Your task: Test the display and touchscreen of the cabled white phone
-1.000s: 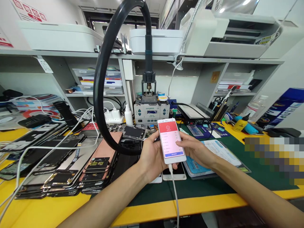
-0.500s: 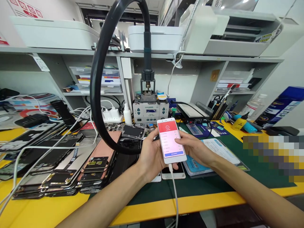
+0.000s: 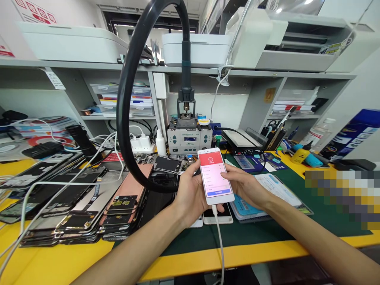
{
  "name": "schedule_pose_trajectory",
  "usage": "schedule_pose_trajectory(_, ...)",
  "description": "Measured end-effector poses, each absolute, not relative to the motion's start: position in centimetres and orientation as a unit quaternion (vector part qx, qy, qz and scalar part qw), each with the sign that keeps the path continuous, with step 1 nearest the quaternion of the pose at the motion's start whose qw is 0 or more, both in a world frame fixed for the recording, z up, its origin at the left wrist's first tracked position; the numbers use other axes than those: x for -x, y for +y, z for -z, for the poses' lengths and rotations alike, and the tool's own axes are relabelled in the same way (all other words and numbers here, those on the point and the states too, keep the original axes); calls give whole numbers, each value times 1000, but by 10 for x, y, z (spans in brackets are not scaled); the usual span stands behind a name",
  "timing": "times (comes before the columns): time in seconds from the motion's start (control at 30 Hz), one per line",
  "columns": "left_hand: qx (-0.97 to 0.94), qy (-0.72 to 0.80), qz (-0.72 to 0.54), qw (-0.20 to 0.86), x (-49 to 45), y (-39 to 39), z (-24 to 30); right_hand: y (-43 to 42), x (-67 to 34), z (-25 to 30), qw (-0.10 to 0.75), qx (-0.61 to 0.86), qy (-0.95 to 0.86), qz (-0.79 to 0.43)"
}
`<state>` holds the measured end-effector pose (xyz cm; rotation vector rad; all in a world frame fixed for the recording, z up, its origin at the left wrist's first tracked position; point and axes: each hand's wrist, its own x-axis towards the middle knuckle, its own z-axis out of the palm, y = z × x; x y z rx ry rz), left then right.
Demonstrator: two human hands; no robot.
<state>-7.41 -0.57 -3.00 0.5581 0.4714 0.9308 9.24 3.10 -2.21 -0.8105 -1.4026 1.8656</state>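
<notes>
A white smartphone with its lit screen facing me shows a red banner, a list and a blue bar. My left hand is wrapped around its left side and supports it from below. My right hand is at the right edge, with one fingertip over the screen and another finger at the phone's side, partly hidden. A white charging cable is plugged into its bottom end. Beneath it, a second white phone lies on the green mat, partly covered.
To the left are stacks of phone screens with white cables across them. A black flexible tube arches in front of a grey repair station. Booklets lie right of my hands; a yellow bottle stands further right.
The whole view has shifted slightly, so things appear a little further right. Both hands keep nearly the same pose on the smartphone, and the screen content looks alike.
</notes>
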Motion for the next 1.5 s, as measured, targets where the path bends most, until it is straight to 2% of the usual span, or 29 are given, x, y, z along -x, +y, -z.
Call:
schedule_pose_trajectory(0.37, -251, 228, -448, 827, 73, -9, 24, 32, -94, 22, 302, 315, -588, -681)
schedule_pose_trajectory(0.87, -255, 233, -447, 825, 73, -9, 25, 31, -91, 24, 337, 341, -524, -704)
schedule_pose_trajectory(1.5, -261, 230, -447, 824, 73, -8, 28, 32, -91, 24, 331, 321, -540, -704)
